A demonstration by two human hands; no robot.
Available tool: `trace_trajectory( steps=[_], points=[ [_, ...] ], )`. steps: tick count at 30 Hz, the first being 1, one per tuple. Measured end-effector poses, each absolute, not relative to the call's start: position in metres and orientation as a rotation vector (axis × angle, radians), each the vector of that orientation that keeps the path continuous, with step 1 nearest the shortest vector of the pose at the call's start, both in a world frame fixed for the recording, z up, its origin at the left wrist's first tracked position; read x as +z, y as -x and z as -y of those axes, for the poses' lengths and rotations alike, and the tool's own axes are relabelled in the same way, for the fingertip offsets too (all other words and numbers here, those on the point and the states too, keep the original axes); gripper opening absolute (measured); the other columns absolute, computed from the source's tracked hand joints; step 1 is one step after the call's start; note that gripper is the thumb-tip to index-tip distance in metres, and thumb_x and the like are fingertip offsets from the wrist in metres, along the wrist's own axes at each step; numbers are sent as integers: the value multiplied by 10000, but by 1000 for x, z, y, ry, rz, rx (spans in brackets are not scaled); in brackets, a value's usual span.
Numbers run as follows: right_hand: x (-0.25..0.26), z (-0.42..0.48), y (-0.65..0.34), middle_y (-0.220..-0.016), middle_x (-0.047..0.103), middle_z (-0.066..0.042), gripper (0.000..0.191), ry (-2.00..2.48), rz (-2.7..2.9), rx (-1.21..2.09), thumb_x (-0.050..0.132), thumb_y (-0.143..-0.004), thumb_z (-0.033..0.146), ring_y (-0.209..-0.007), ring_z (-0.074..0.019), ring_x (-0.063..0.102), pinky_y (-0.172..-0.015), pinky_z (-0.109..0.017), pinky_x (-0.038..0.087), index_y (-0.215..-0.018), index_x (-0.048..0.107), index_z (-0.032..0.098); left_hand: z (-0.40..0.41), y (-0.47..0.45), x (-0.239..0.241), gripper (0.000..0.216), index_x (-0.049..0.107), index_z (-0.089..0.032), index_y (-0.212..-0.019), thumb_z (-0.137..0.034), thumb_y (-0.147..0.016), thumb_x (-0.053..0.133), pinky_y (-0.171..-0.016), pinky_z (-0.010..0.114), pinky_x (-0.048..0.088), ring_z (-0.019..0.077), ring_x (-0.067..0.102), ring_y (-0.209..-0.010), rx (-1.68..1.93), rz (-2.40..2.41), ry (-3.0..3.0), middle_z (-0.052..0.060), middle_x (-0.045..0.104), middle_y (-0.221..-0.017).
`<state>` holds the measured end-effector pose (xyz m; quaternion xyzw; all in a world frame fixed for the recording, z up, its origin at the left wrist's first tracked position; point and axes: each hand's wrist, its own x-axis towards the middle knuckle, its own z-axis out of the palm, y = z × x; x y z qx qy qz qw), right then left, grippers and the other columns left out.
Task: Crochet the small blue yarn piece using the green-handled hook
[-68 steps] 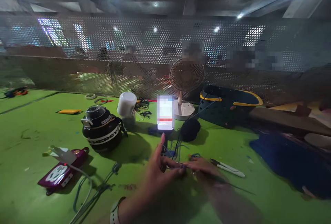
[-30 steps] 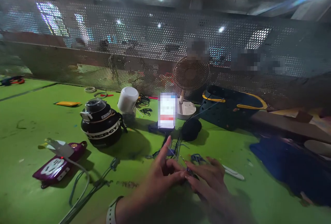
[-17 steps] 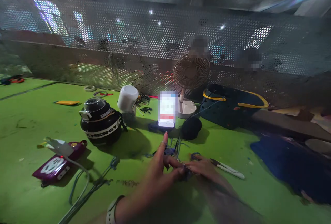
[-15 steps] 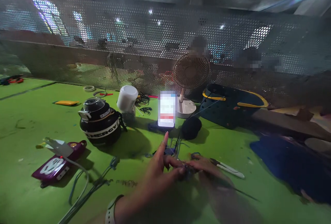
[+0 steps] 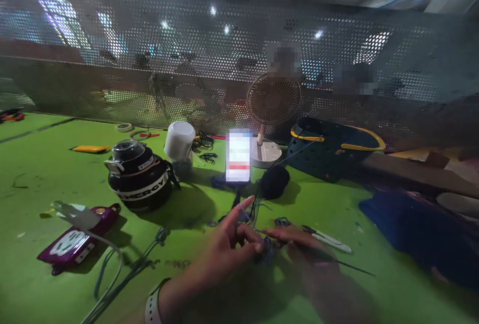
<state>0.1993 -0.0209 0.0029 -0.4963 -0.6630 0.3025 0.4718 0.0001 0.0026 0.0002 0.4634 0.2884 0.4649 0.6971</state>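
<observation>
My left hand point(image 5: 224, 246), with a pale band on its wrist, pinches a small blue-purple crochet piece point(image 5: 268, 253) between thumb and fingers. Its index finger points up and away, and a strand of yarn point(image 5: 245, 213) crosses over that finger. Close by on the right, my right hand point(image 5: 295, 237) grips a thin crochet hook point(image 5: 355, 267), whose dark shaft sticks out behind the palm. The hook's tip meets the work between both hands, too small to make out. A dark yarn ball point(image 5: 275, 183) lies just beyond them. White-handled scissors point(image 5: 332, 242) rest beside the right hand.
A lit phone point(image 5: 238, 157) stands ahead, in front of a fan point(image 5: 273, 99). Leftward are a black bottle point(image 5: 140, 177), a white-topped jar point(image 5: 179, 139) and a purple power strip point(image 5: 77, 239) with cables. A dark basket point(image 5: 333, 149) with yellow handles and blue cloth point(image 5: 415, 234) occupy the right.
My left index finger has tilted to the right, and the yarn over it now shows. My hands stay together at the crochet piece. The whole view has shifted slightly.
</observation>
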Motion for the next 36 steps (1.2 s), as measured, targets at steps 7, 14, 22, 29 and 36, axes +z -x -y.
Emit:
trace_trajectory(
  steps=[7,14,22,29,36],
  points=[
    [13,13,-204,-904,782,-26,191,1226,1559,806,676,-826,461,-870,-249,732,-760,-376,627,-879,779,309,-4,2,-2,853,289,-211,-1496,-224,-775,745,-605,261,389,127,571,-651,1060,-711,-1203,7,671,-732],
    [25,17,-211,-977,783,-55,259,1315,1419,992,700,-800,482,-928,-268,727,-817,-406,609,-947,757,277,-1,2,7,861,239,-193,-1512,-159,-788,703,-657,279,425,134,597,-683,1033,-727,-1175,1,669,-734],
    [18,15,-207,-848,782,-44,114,1141,1417,814,729,-791,383,-952,-257,715,-773,-357,621,-821,772,281,-2,3,1,857,235,-203,-1515,-155,-792,691,-638,280,426,135,573,-672,1037,-788,-1216,15,675,-757],
    [28,21,-200,-900,774,-41,179,1255,1435,909,703,-804,446,-1012,-256,685,-874,-405,581,-828,770,282,-1,1,3,852,238,-183,-1513,-162,-794,696,-665,293,466,138,598,-677,1040,-726,-1192,9,665,-740],
    [28,21,-200,-985,765,-58,217,1302,1429,920,703,-793,473,-1058,-275,670,-884,-415,573,-829,768,270,1,0,3,837,237,-183,-1512,-142,-800,676,-680,296,483,139,611,-669,1069,-734,-1226,-6,657,-722]
  ],
)
